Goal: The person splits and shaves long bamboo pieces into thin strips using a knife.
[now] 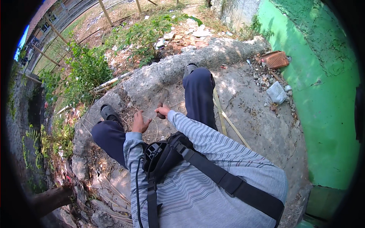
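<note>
My right hand [164, 110] is closed round the brown handle of a knife [161, 114], whose dull blade points away from me, low over the ground. Just left of it is my left hand [140, 122], fingers apart and thumb out toward the knife. Thin pale strips [154, 129] lie loose on the ground around and below both hands. Whether one of them touches my left fingers is too small to tell. Two longer, flat pale strips [236, 131] stretch across the concrete beside my right leg.
My bent legs frame the work spot on rough concrete [262, 125]. A raised concrete edge [152, 74] runs ahead, with green plants [89, 68] beyond it at left. A green wall [327, 114] stands at right, with an orange-brown container [275, 59] and white litter [277, 93] along its foot.
</note>
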Motion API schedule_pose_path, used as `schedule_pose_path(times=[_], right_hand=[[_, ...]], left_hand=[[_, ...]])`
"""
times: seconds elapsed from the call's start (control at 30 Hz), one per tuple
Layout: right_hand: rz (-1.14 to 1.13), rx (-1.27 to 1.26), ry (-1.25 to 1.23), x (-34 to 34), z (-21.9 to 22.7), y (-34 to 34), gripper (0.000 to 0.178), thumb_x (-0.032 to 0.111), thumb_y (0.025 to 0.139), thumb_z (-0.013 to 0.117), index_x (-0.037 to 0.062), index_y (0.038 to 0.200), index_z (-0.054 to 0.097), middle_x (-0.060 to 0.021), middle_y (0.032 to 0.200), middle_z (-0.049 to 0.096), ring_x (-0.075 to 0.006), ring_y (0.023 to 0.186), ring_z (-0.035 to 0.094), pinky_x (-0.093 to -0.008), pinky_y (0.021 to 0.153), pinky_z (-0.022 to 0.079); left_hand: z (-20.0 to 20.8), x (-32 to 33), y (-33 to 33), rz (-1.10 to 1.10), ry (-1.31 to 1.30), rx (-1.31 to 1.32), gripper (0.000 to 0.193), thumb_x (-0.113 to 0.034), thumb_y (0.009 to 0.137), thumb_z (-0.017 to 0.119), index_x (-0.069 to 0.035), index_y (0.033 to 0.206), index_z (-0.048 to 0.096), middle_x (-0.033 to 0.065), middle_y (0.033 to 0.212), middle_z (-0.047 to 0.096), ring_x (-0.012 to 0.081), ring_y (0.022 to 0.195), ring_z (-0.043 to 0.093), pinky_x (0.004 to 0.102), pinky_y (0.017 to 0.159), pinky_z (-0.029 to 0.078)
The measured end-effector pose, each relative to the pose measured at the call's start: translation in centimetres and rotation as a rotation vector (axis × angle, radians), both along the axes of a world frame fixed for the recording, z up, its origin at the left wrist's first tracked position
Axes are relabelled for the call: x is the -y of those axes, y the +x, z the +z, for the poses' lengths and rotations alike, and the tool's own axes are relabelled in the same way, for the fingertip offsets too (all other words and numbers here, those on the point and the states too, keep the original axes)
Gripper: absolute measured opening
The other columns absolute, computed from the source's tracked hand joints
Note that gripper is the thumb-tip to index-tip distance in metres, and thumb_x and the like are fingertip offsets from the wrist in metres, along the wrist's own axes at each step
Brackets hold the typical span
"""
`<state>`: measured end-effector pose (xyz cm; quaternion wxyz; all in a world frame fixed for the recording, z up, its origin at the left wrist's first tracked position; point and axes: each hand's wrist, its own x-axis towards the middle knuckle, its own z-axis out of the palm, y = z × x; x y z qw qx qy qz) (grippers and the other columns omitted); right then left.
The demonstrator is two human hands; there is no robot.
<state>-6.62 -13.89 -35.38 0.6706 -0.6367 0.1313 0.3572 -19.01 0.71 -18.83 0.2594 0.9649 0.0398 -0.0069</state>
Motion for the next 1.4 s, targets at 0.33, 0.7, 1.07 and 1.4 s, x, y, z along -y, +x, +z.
schedule_pose_path(times=[0.33, 0.7, 1.07, 1.4], right_hand=[[0.135, 0.042, -0.168, 0.1, 1.4, -1.2, 0.033, 0.011, 0.077, 0.077, -0.006, 0.103, 0.064, -0.0132, 0.092, 0.068, -0.0234, 0.077, 0.069, -0.0339, 0.067, 0.056], [0.101, -0.236, 0.352, 0.3, 10.4, -4.1, 0.024, 0.026, 0.096, 0.062, 0.0085, 0.113, 0.066, -0.0029, 0.106, 0.069, -0.0155, 0.091, 0.067, -0.033, 0.079, 0.056], [0.435, 0.495, 0.412, 8.9, 25.5, -4.9, 0.051, 0.015, 0.096, 0.062, -0.0012, 0.141, 0.044, -0.013, 0.137, 0.054, -0.0218, 0.128, 0.051, -0.0361, 0.105, 0.043], [-0.673, 0.29, 0.133, 36.9, 15.2, 3.9, 0.044, 0.023, 0.096, 0.056, 0.0024, 0.133, 0.049, -0.0147, 0.113, 0.067, -0.0212, 0.1, 0.067, -0.0358, 0.085, 0.053]], left_hand=[[-5.3, 3.4, -1.1, -0.017, -0.187, -0.206, 0.079, -0.036, 0.085, 0.074, 0.005, 0.14, 0.036, 0.0277, 0.115, 0.061, 0.0385, 0.107, 0.063, 0.0444, 0.091, 0.05], [-3.4, 4.2, 0.3, 0.179, -0.28, 0.043, 0.054, -0.027, 0.087, 0.069, -0.001, 0.128, 0.046, 0.0278, 0.107, 0.065, 0.0434, 0.101, 0.065, 0.0476, 0.086, 0.052], [-1.6, 4.0, -0.2, 0.26, -0.228, -0.083, 0.049, -0.024, 0.085, 0.065, 0.001, 0.124, 0.049, 0.0305, 0.107, 0.065, 0.0445, 0.1, 0.065, 0.0484, 0.085, 0.051], [-7.0, 1.9, -0.9, 0.181, -0.204, 0.09, 0.041, -0.013, 0.094, 0.057, -0.002, 0.13, 0.042, 0.025, 0.096, 0.067, 0.027, 0.06, 0.067, 0.0392, 0.056, 0.054]])
